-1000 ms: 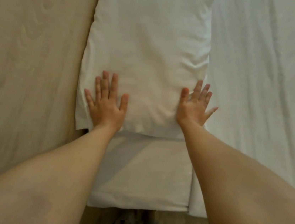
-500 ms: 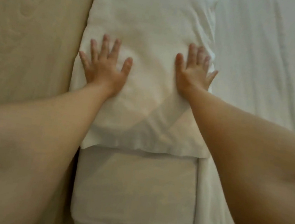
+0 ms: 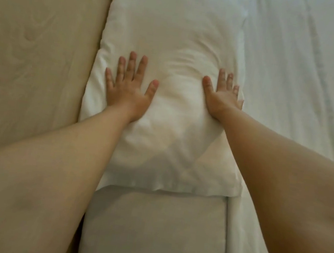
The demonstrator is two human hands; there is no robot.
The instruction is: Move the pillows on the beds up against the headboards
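Head view: white pillow [image 3: 172,43] lies flat on bed, long side against tan headboard [image 3: 39,47].
Left hand [image 3: 129,88]: fingers spread, palm down, pressing.
Right hand [image 3: 221,94]: fingers flat, nothing gripped, steadying outer edge.
Sheet [image 3: 304,80]: wrinkled alongside.

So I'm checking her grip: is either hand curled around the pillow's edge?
No: the left hand and right hand both lie flat, fingers spread, on top of the white pillow.
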